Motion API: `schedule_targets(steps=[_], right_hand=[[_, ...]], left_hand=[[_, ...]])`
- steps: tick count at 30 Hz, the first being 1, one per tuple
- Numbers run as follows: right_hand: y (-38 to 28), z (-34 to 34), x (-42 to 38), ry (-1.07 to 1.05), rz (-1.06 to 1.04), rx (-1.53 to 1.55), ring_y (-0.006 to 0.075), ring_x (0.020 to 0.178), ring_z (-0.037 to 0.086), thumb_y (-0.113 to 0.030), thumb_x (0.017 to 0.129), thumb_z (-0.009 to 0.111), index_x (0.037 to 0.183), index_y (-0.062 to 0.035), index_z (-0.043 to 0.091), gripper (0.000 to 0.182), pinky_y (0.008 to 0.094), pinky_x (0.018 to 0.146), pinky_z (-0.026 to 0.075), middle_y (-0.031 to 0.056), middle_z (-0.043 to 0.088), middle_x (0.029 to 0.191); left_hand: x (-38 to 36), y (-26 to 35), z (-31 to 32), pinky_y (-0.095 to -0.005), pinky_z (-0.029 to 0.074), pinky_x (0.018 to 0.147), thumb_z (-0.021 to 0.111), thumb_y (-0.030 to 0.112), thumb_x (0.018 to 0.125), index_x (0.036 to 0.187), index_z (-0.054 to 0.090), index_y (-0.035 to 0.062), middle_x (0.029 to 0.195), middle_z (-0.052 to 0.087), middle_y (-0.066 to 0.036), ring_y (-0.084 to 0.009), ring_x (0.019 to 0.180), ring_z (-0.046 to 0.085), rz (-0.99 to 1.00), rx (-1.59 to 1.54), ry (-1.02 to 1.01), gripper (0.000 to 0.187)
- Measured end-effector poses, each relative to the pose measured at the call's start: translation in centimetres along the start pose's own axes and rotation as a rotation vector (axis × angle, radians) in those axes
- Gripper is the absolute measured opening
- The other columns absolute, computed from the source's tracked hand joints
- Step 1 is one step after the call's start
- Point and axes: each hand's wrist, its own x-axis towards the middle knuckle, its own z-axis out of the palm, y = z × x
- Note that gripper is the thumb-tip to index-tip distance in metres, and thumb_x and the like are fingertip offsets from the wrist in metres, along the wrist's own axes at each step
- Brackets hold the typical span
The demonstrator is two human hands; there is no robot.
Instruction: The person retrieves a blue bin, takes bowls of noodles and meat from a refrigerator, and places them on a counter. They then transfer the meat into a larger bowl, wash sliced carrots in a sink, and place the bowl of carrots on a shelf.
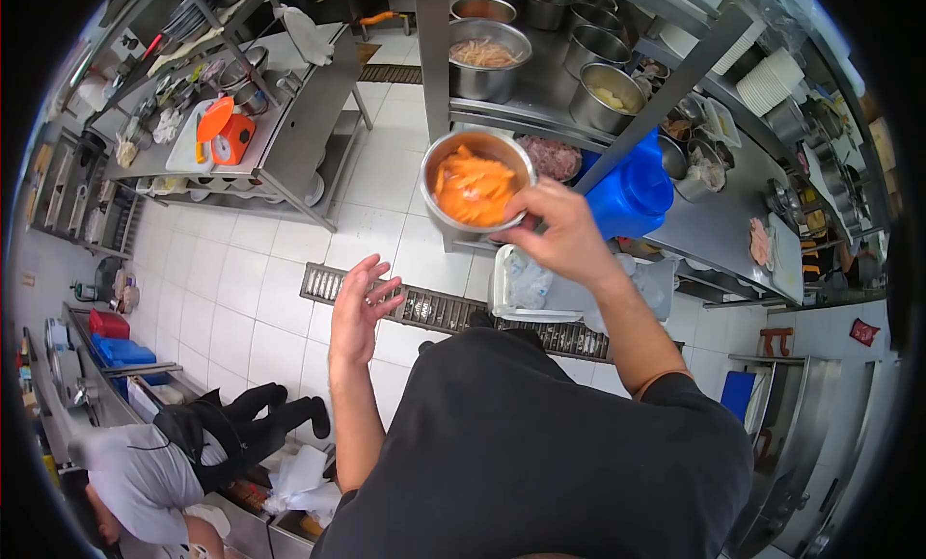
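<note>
My right hand (562,229) pinches the right rim of a round steel bowl (431,200), holding it up in front of the shelf rack. Inside lie glossy orange pieces (473,188) that look like sliced carrot; I cannot be sure of the kind. My left hand (359,306) hangs in the air lower and to the left of the bowl, fingers apart, touching nothing. Behind the bowl, partly hidden by it, is a heap of pale pink minced food (548,158) on a lower shelf.
Steel pots, one a pot of pale shreds (489,55), stand on the metal rack (436,86). Near my right arm are a blue plastic container (632,194) and a white bin (501,299). An orange scale (230,139) sits on the left table. Another person (159,472) bends at lower left.
</note>
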Motion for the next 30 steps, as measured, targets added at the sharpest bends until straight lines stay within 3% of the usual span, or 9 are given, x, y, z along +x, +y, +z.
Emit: schedule_targets(steps=[6,14,18,19,25,30], right_hand=[[0.3,-5.1,4.0,0.237,0.079,-0.135,0.0119,0.059,0.053,-0.012,0.075,0.087,0.088,-0.0029,0.067,0.026,0.0295,0.057,0.044,0.0044,0.056,0.065],[3.7,-8.5,9.5,0.373,0.225,-0.327,0.0096,0.058,0.051,-0.027,0.08,0.086,0.094,-0.0048,0.071,0.03,0.0285,0.056,0.044,0.0008,0.057,0.064],[5.0,-10.0,11.6,0.418,0.258,-0.383,0.0122,0.059,0.053,-0.033,0.08,0.085,0.096,-0.0052,0.071,0.035,0.0301,0.058,0.046,0.0023,0.057,0.064],[5.5,-10.3,12.1,0.43,0.248,-0.427,0.0181,0.06,0.058,-0.035,0.08,0.084,0.097,-0.0051,0.072,0.037,0.0333,0.06,0.048,0.0053,0.06,0.066],[9.7,-9.9,15.4,0.482,0.252,-0.512,0.0308,0.069,0.067,-0.038,0.081,0.082,0.101,-0.0045,0.072,0.04,0.0407,0.066,0.052,0.0123,0.068,0.074],[12.8,-9.3,16.6,0.525,0.217,-0.55,0.0343,0.073,0.068,-0.039,0.083,0.08,0.105,-0.0039,0.071,0.042,0.0434,0.069,0.054,0.0149,0.069,0.078]], left_hand=[[-0.9,-1.1,-2.5,-0.0435,0.055,0.095,0.055,0.043,0.103,0.141,0.047,0.0016,0.133,0.055,-0.016,-0.0273,0.116,0.061,-0.038,0.034,0.119,0.057],[-1.8,-2.2,-3.4,-0.0439,0.054,0.095,0.058,0.044,0.101,0.14,0.05,0.0019,0.134,0.054,-0.016,-0.0282,0.118,0.059,-0.041,0.0,0.14,0.058],[-2.1,-2.8,-3.9,-0.0441,0.054,0.095,0.057,0.043,0.102,0.14,0.051,0.0027,0.134,0.055,-0.016,-0.0279,0.118,0.059,-0.047,-0.006,0.149,0.056],[-2.2,-2.9,-4.0,-0.0442,0.054,0.095,0.057,0.043,0.102,0.14,0.051,0.0029,0.134,0.055,-0.016,-0.0278,0.118,0.059,-0.047,-0.008,0.149,0.055],[-2.6,-3.6,-4.1,-0.0441,0.054,0.094,0.056,0.042,0.102,0.139,0.051,0.0034,0.134,0.055,-0.016,-0.0272,0.117,0.06,-0.057,-0.005,0.15,0.054],[-2.7,-4.0,-4.0,-0.0436,0.054,0.094,0.057,0.043,0.101,0.14,0.05,0.0034,0.133,0.055,-0.015,-0.0261,0.115,0.06,-0.063,-0.001,0.156,0.055]])
